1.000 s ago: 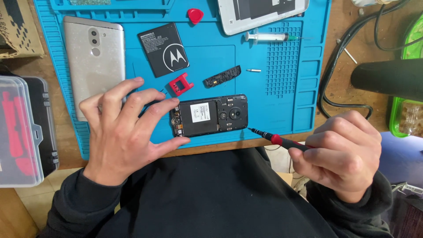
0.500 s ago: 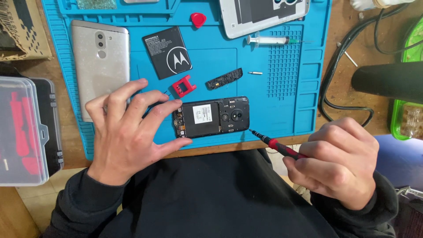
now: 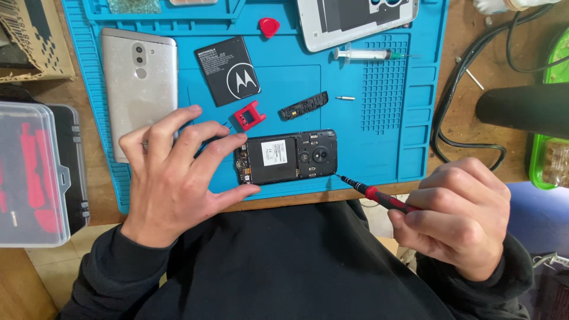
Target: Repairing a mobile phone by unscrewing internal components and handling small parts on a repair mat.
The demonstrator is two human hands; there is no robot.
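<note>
One head-worn cam, no 2nd view, so no overlap. Looks steeply down, close, w/ the flat blue rubber work mat (image 3: 367,154) on the wooden counter (image 3: 468,106) filling upper centre. Wearer's dark-sleeved lap sits below the mat's near edge; mat's far edge is cropped at the top.

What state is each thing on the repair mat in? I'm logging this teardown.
Opened phone: back off, insides showing, flat on the mat.
Left hand: steadies the opened phone's end.
Right hand: grips the screwdriver.
Screwdriver: tip at the phone's corner.
Battery: removed.
Silver phone: face down.
Syringe: lying flat.
</note>
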